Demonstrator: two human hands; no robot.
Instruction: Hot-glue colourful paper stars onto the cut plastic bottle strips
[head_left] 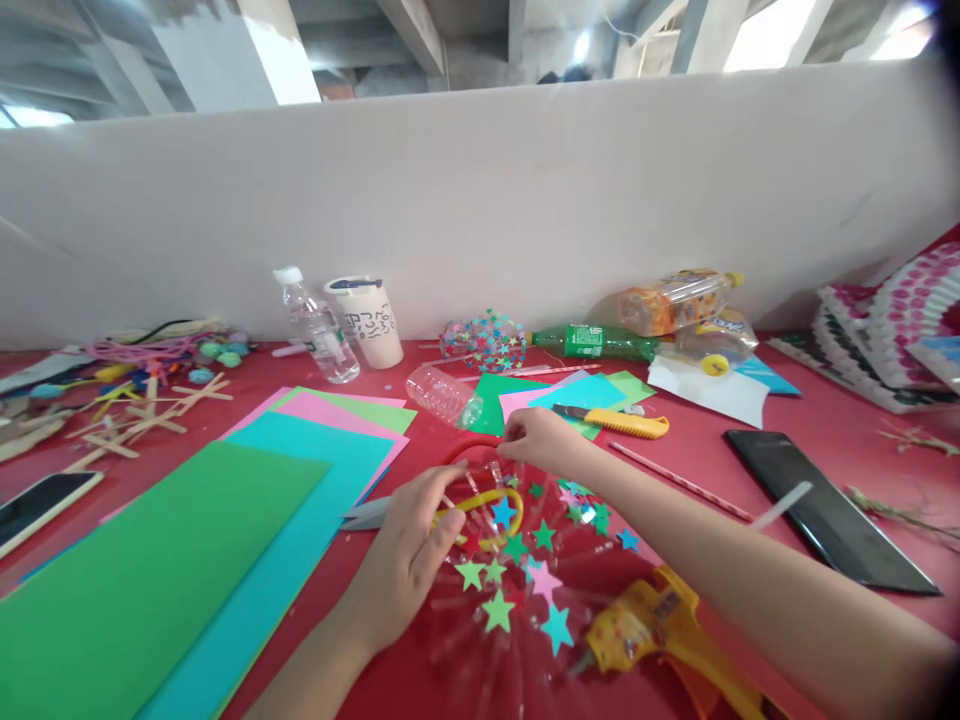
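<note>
The clear plastic piece cut into fanned strips (pixel 517 575), scattered with small multicoloured stars (pixel 544 581), lies on the red desk (pixel 397 690) in front of the person, between the two forearms. From the left hand (pixel 409 545) it lies to the right; from the right hand (pixel 538 440) it lies mostly toward the person. The left hand is the nearer to its star-strewn middle, its thumb reaching just short of the stars; the right hand is at the far end.

The piece's long axis seems to run from that far end back toward the person, its strips splaying nearer the person and out to the sides. Blur hides some of the strip ends.

The right fingers are bunched together beside a thin curved red band (pixel 472 443); what they pinch, if anything, I cannot tell. The left fingers are bent, the thumb apart from them, over the grey-bladed scissors with yellow loop handles (pixel 366 515); whether they grip these or the plastic is unclear. The scissors lie crosswise, blades pointing left. A yellow glue gun (pixel 637 622) lies below the right forearm, nozzle toward the strips.
</note>
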